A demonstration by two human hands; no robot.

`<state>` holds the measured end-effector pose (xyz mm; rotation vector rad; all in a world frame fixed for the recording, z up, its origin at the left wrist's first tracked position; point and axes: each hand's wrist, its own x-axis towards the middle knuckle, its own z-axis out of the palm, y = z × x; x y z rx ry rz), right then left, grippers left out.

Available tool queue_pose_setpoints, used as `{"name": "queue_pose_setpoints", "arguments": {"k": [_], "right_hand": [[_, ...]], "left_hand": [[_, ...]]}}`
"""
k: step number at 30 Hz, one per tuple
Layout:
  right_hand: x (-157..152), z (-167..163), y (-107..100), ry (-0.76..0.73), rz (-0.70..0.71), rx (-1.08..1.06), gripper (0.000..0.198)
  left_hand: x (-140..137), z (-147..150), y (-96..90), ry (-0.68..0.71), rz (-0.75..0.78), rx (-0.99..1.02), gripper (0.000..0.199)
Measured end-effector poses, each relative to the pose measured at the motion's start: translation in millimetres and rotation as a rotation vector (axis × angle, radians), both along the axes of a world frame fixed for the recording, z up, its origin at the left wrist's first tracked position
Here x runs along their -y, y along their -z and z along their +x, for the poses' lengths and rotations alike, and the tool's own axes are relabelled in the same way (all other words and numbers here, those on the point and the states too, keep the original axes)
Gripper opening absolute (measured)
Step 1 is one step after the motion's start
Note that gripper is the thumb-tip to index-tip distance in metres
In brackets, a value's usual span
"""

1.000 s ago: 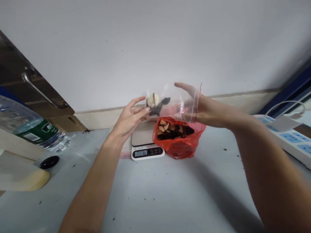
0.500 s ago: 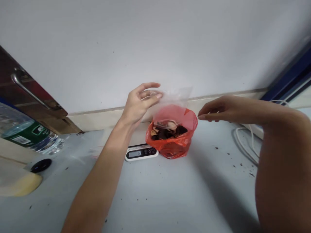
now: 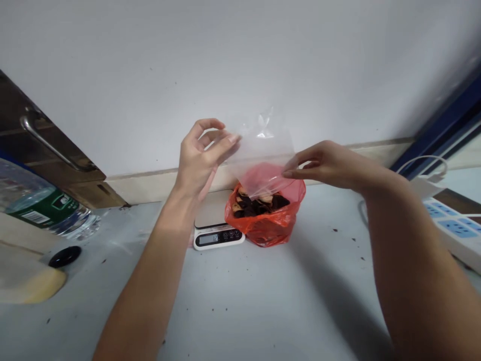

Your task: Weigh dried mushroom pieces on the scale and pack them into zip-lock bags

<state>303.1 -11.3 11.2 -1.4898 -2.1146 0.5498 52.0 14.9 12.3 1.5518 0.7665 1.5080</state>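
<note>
A clear plastic bag (image 3: pixel 259 145) hangs between my two hands, above a red plastic bag (image 3: pixel 272 228). My left hand (image 3: pixel 205 153) pinches its left edge between thumb and finger. The fingertips of my right hand (image 3: pixel 315 163) are closed on its lower right side. Below, the red bag stands with its mouth wide, and dark and tan dried pieces (image 3: pixel 263 203) show inside it. A white digital kitchen scale (image 3: pixel 220 239) lies just left of the red bag, its display lit; my left forearm passes in front of its left side.
A water bottle with a green label (image 3: pixel 48 208) leans at the left, near a black round lid (image 3: pixel 64 256) and a container with yellowish contents (image 3: pixel 33 286). At the right sits a white power strip (image 3: pixel 451 225) with a cable. A wall (image 3: pixel 240 65) rises behind the table.
My right hand has moved left and taken hold of the clear bag. My left hand has shifted slightly left and up, and the clear bag is spread wider. The red bag has stayed put.
</note>
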Motion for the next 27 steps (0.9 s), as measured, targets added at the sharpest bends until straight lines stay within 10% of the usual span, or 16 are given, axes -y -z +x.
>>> {"name": "queue_pose_setpoints", "arguments": {"k": [7, 15, 21, 27], "right_hand": [[1, -24, 8, -0.069, 0.021, -0.266, 0.039], [-4, -55, 17, -0.031, -0.053, -0.586, 0.037], [-6, -106, 18, 0.117, 0.183, -0.545, 0.017], [-12, -188, 29, -0.153, 0.568, -0.200, 0.019]], "left_hand": [[-2, -27, 1.6, -0.063, 0.038, -0.347, 0.023], [2, -66, 14.7, -0.318, 0.112, -0.216, 0.019], [9, -143, 10.1, -0.153, -0.185, -0.557, 0.039], [1, -216, 33.0, -0.318, -0.537, -0.642, 0.026]]}}
